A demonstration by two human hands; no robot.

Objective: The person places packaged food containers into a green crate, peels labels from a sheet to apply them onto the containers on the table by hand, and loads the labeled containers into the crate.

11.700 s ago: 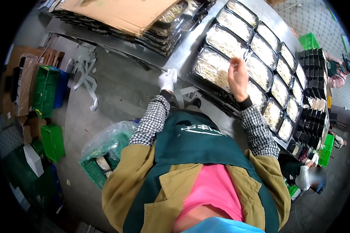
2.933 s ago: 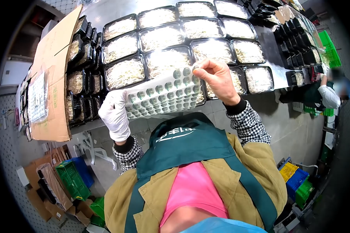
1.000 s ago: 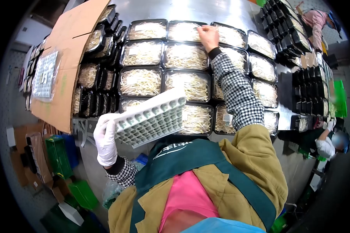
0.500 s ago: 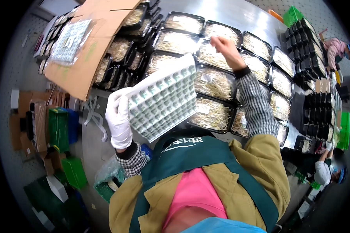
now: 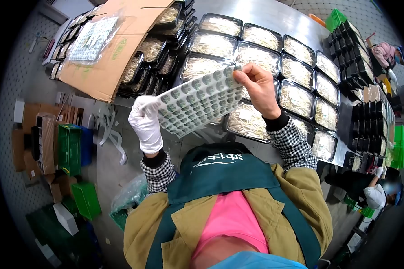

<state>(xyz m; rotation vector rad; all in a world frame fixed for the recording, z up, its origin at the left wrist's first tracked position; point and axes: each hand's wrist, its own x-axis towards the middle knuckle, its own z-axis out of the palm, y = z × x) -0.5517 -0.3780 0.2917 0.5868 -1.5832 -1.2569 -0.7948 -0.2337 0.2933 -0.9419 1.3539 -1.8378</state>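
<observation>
White-gloved, my left hand (image 5: 146, 122) clamps a pale sheet of round green stickers (image 5: 199, 101) before black plastic trays of sprouts (image 5: 248, 136) as my bare right hand (image 5: 260, 87), back from over them, pinches the sheet's far corner, leaving neither free.

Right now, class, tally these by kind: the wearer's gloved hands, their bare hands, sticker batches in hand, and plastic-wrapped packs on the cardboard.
Gloved left hand: 1
Bare right hand: 1
Sticker batch in hand (layers uncountable): 1
Wrapped pack on cardboard: 1
Total: 4
</observation>
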